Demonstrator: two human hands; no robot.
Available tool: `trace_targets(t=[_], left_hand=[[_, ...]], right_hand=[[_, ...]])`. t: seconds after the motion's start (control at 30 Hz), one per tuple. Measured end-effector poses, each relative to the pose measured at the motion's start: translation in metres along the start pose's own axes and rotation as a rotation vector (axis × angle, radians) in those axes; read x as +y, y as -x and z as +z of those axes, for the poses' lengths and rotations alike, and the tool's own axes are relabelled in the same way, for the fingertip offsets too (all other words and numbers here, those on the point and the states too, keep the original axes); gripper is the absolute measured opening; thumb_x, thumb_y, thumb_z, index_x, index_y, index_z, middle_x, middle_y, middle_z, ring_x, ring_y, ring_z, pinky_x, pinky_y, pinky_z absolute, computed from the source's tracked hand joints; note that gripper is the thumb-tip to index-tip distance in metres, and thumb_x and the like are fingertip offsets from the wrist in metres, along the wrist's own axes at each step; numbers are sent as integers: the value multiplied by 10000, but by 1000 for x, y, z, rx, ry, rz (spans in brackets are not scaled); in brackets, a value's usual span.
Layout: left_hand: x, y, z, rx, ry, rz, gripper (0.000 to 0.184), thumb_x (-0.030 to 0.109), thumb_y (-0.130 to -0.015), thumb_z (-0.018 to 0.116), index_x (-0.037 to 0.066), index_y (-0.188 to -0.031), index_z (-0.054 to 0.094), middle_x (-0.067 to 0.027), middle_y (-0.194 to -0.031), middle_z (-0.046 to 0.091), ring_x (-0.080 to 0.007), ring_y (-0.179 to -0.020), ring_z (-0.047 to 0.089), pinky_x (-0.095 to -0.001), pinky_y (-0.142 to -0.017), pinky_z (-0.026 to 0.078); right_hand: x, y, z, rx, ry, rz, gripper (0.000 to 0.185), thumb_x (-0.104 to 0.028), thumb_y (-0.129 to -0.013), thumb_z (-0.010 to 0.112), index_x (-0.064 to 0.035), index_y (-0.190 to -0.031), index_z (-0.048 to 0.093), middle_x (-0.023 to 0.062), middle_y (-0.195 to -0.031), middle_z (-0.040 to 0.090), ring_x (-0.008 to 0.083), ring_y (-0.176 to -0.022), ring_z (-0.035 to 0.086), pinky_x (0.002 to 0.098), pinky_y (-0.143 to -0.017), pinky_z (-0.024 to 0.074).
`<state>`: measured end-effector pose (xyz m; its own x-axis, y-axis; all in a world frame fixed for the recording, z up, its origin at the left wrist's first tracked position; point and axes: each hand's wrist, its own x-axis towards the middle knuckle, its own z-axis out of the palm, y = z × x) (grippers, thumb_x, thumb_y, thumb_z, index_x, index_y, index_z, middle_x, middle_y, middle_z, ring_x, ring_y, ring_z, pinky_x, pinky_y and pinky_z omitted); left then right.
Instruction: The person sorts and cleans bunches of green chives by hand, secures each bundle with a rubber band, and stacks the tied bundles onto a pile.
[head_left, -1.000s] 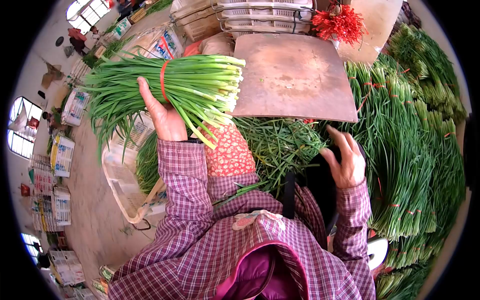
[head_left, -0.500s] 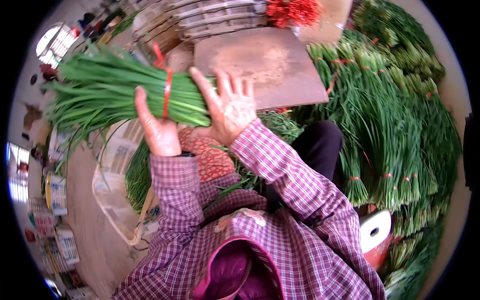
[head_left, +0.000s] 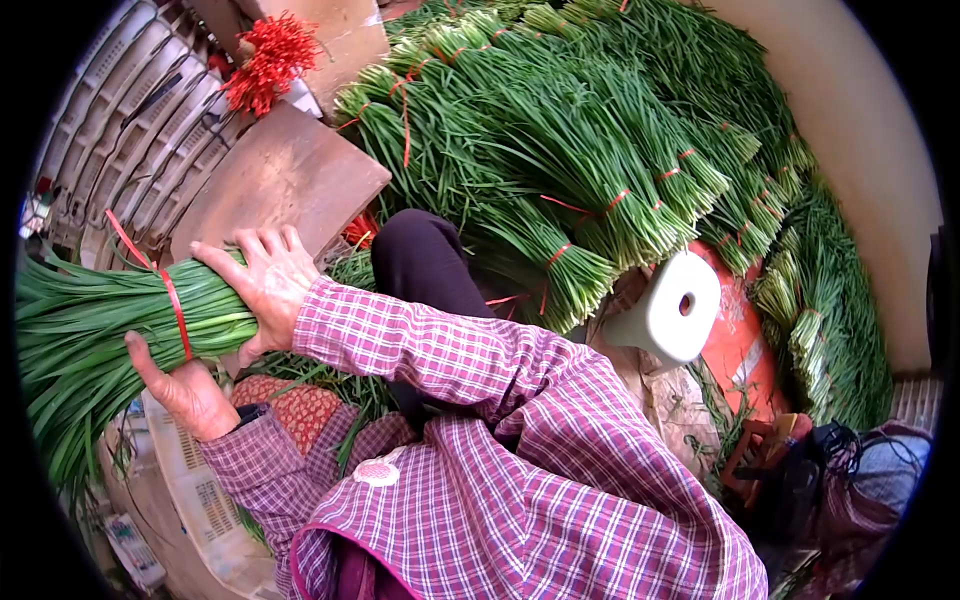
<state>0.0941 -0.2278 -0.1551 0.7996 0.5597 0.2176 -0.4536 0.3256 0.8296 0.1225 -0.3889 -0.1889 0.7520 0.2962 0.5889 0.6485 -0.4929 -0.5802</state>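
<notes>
At the left, a large bundle of long green stalks (head_left: 90, 340) lies across both my hands, with a red tie (head_left: 176, 305) around it. My left hand (head_left: 190, 395) supports it from below, thumb up against the leaves. Spread over the cut ends is my right hand (head_left: 268, 290), its palm against the bundle and the ends hidden behind it. The brown board (head_left: 285, 185) is just beyond my right hand.
Many tied green bundles (head_left: 560, 130) are piled from the top centre to the right. A white stool (head_left: 675, 310) stands beside them. Stacked crates (head_left: 130, 130) and red ties (head_left: 270, 62) are at the upper left. A pale basket (head_left: 200, 480) sits below my left hand.
My right hand has come over from the right onto the bundle's cut ends. The view has swung right, so the bundle and board appear farther left, and the stool shows fully.
</notes>
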Motion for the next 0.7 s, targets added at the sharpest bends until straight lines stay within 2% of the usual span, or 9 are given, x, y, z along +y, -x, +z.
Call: trace_targets(t=[0.13,0.23,0.37,0.43,0.5,0.57,0.6,0.63,0.7], left_hand=[[-10,20,53,-199,57,-61,686,410,-877,672,-7,-1364,429,-126,-1363,487,-243,-1241,472,-405,-1074,362],[-39,32,95,-399,115,-69,712,385,-860,714,27,-1392,404,-88,-1376,489,-227,-1253,469,-403,-1101,351],[-72,58,164,-658,258,-441,703,343,-836,753,60,-1387,423,-62,-1352,506,-210,-1236,482,-412,-1067,381],[-100,60,195,-743,259,-664,736,358,-804,784,70,-1382,431,-47,-1334,523,-198,-1225,491,-414,-1051,396],[-158,38,214,-766,193,-680,906,398,-745,829,47,-1426,347,-136,-1420,425,-286,-1269,452,-481,-1052,377],[-183,35,219,-584,-61,-820,1093,441,-704,847,62,-1506,208,-277,-1530,189,-402,-1386,301,-537,-1087,327],[-204,27,210,-650,-100,-808,1199,477,-676,855,112,-1538,107,-347,-1533,28,-465,-1412,205,-576,-1081,303],[-215,28,205,-621,-133,-832,1133,478,-716,826,156,-1542,122,-338,-1531,88,-448,-1398,257,-559,-1090,298],[-209,31,190,-711,-132,-838,1081,487,-757,789,122,-1537,136,-334,-1529,112,-451,-1382,290,-554,-1088,305]], right_hand=[[-4,4,-60,191,155,-44,1187,-329,-462,905,-199,-1477,303,204,-1264,480,386,-1157,487,517,-981,371],[21,27,-114,199,200,13,1046,-301,-546,850,-214,-1461,350,170,-1082,550,349,-993,583,456,-816,500],[49,76,-194,164,430,207,998,-338,-579,824,-209,-1455,362,153,-1005,561,325,-897,607,450,-772,512],[63,105,-225,45,550,448,1005,-377,-582,814,-214,-1459,350,155,-1010,571,326,-917,613,460,-775,509],[93,139,-243,-49,571,676,1019,-431,-582,801,-240,-1466,333,162,-1024,578,332,-945,614,468,-786,507],[160,196,-242,-110,604,883,1036,-491,-582,791,-280,-1474,308,165,-1031,586,339,-951,618,469,-815,508],[198,231,-234,-171,668,984,1027,-462,-586,804,-298,-1470,308,162,-1052,567,335,-997,597,466,-829,508],[228,257,-225,-230,732,1088,1020,-433,-590,817,-316,-1466,307,160,-1073,547,331,-1044,577,463,-844,509],[236,265,-195,-151,970,1042,1042,-418,-580,849,-336,-1465,305,148,-1127,511,324,-1092,528,448,-852,513]])
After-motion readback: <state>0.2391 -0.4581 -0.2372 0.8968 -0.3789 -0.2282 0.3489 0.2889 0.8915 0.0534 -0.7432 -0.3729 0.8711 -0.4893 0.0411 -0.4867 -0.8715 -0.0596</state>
